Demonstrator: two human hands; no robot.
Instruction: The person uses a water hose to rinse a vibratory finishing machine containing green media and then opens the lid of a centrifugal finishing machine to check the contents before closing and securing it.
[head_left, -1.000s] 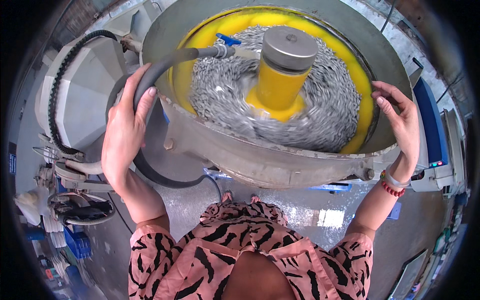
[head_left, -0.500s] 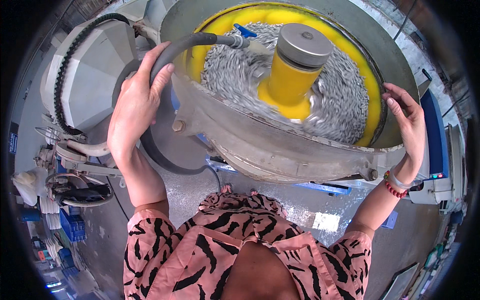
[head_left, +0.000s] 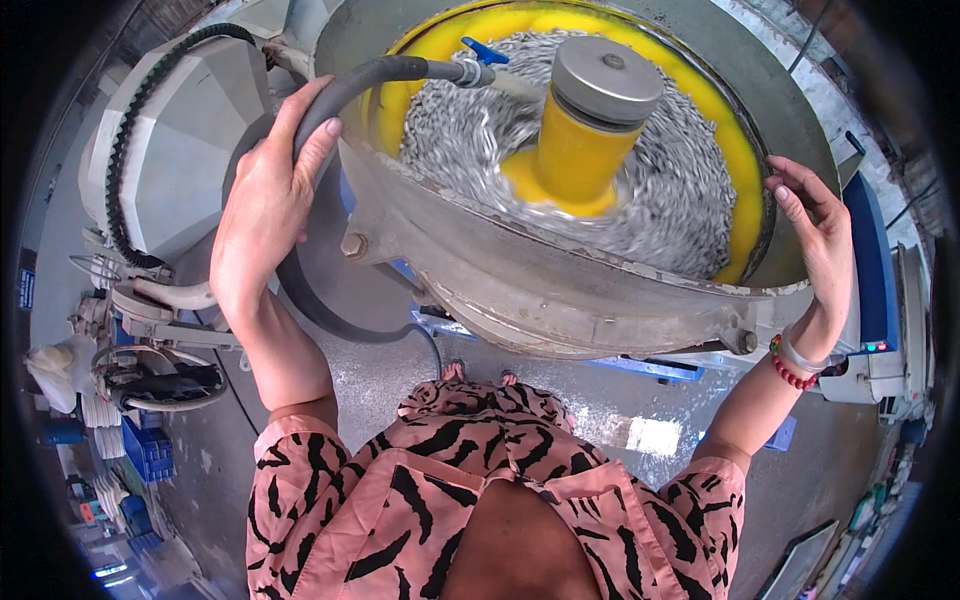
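My left hand [head_left: 265, 205] is closed round a thick dark hose [head_left: 352, 88] at the left of a large round metal tub [head_left: 520, 295]. The hose's end carries a metal fitting with a blue valve handle [head_left: 485, 50], and it points over the tub. Inside the yellow-lined bowl, many small silvery pieces [head_left: 455, 130] blur with motion around a yellow centre post [head_left: 580, 150] with a metal cap. At the tub's right rim is my right hand [head_left: 815, 225], fingers bent and thumb apart, with nothing seen in it; whether the fingertips touch the rim I cannot tell.
A white faceted drum [head_left: 185, 150] with a black toothed belt stands to the left. Behind my right hand is a blue machine panel [head_left: 872, 265]. A blue crate [head_left: 148, 450] and a wire-rimmed round item [head_left: 165, 375] lie at the lower left. The hose trails down to the floor.
The silvery pieces have shifted around the post. The tub sits very slightly higher in the picture. Both hands keep nearly the same places, the left still on the hose.
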